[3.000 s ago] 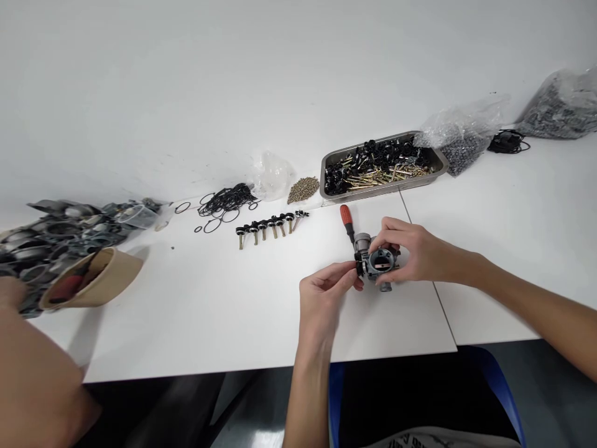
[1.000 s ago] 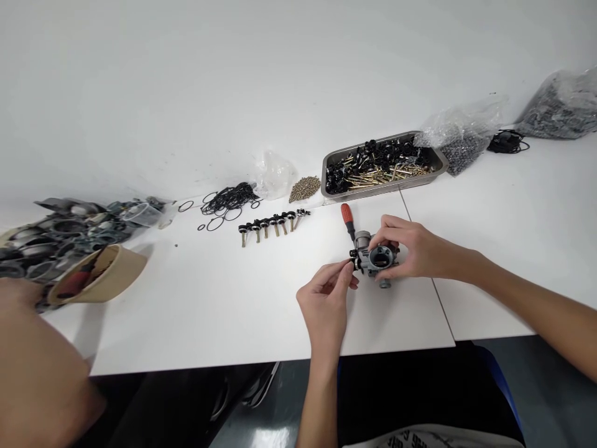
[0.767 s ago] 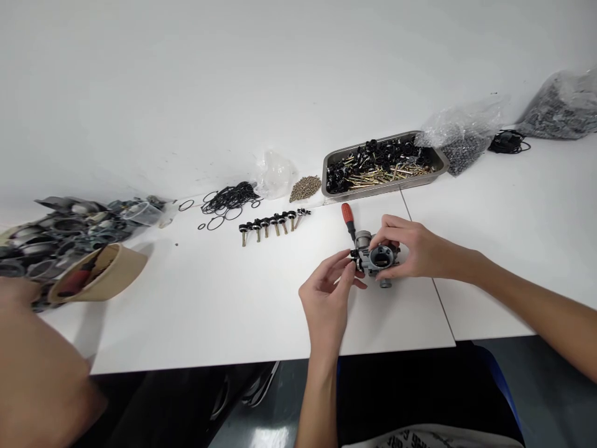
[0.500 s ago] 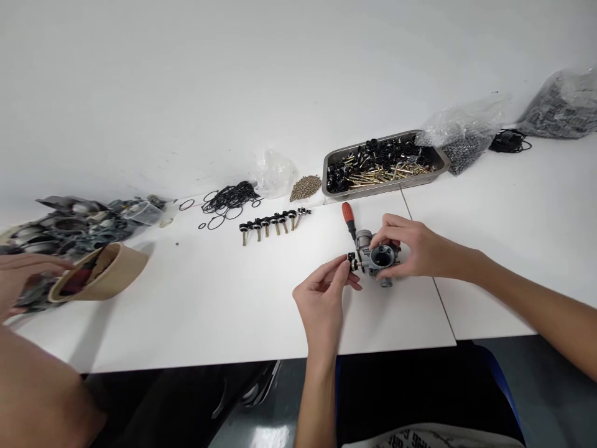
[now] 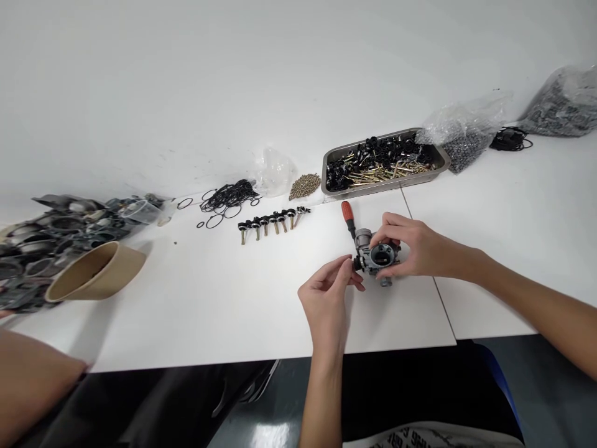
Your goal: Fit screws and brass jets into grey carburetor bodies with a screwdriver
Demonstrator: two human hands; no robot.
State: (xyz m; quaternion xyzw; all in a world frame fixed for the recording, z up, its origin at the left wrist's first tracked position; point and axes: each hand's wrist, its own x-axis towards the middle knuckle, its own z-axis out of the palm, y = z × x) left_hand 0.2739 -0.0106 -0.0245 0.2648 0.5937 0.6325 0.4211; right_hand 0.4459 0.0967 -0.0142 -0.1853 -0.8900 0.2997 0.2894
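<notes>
A grey metal carburetor (image 5: 367,239) is on the white table in front of me. My right hand (image 5: 413,247) grips its right side, thumb and fingers spread round the open bore. At the left side of the carburetor is a small black-capped plunger (image 5: 357,264), pinched at its cap by the thumb and fingertips of my left hand (image 5: 329,287). The plunger's stem is hidden, with the cap close against the carburetor body. Just behind, a screwdriver (image 5: 347,213) with a red and black handle points toward the carburetor.
Several similar black-capped parts (image 5: 265,221) lie in a row. Behind are black rubber rings (image 5: 229,196), small brass pieces (image 5: 305,185), a metal tray (image 5: 387,188) of parts and plastic bags (image 5: 466,140). At left stand a tan tub (image 5: 114,274), grey metal castings (image 5: 69,224) and another person's arm (image 5: 37,379).
My left hand has moved slightly right, bringing the plunger's cap up to the carburetor, so its stem no longer shows. The other person's hand has left the tan tub.
</notes>
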